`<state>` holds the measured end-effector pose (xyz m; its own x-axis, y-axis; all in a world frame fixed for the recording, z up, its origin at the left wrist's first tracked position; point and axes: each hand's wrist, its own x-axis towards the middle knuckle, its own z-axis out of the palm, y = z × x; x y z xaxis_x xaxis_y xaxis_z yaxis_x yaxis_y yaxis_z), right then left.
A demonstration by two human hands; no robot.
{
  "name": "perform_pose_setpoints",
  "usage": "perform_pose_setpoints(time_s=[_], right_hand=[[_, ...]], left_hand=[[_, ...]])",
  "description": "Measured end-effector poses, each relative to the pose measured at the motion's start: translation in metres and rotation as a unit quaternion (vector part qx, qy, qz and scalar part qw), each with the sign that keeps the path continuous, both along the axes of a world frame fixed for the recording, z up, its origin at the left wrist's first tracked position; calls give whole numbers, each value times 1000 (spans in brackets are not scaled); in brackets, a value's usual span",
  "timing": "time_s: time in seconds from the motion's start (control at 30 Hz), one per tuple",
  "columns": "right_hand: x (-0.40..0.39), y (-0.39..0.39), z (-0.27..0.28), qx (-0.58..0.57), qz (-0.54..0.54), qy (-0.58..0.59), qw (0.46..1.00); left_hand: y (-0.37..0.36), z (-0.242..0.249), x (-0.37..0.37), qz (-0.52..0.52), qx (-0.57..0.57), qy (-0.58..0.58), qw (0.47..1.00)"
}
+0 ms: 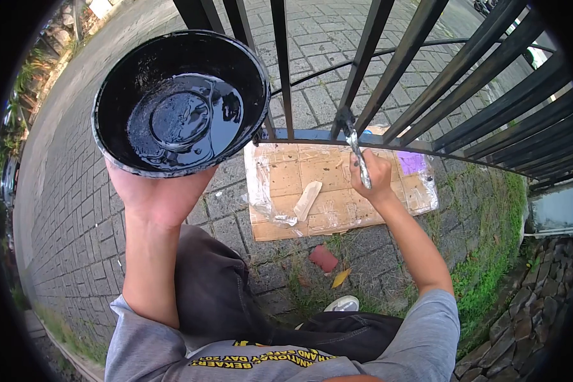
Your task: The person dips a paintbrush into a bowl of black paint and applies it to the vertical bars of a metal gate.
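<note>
My left hand [162, 194] is under a round black bowl [181, 118] at the upper left, bearing it from below. Glossy black paint lies in the bowl, and its rim is coated too. My right hand [372, 173] is closed round the handle of a paintbrush [358, 153], which is smeared with white and black. The brush's dark bristles touch a bar of the black metal fence [344, 121], just above the lower rail. The fingers of my left hand are mostly hidden behind the bowl.
Flattened cardboard [337, 184] with plastic wrap and black spots lies under the fence. A reddish piece [323, 258] and a yellow leaf [341, 277] are on the paving [70, 235]. Stacked stones [528, 312] and grass stand at the right.
</note>
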<state>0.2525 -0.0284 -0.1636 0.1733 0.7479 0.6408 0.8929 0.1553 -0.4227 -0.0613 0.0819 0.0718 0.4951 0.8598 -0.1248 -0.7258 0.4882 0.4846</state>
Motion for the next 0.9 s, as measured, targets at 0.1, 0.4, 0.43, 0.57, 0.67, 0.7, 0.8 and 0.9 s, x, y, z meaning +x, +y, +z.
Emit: perform_pose_setpoints(time_s=[0.1,0.4,0.43,0.57,0.67,0.7,0.8,0.9], right_hand=[[6,12,22,155,-9,18,988],[0,20,-35,-7,24,1,1000],[-1,18,-33,-34,20,-9,999],[-1,11,-2,26,32,-13,999],[1,9,27,145,40,-54,987],[2,12,29,135,25,-43,990],[15,16,-2,31,11,-94,995],[9,13,-26,-155,-3,-137,978]], left_hand=[[0,-1,7,-1,-24,3,1000],[2,1,12,-15,-18,1,1000],[3,0,12,-13,-6,0,1000],[-2,4,12,-24,0,-3,1000],[-3,3,12,-17,-6,3,1000],[-4,3,13,-17,-9,7,1000],[-6,5,17,-22,-13,10,1000],[-10,8,18,-34,-15,5,999]])
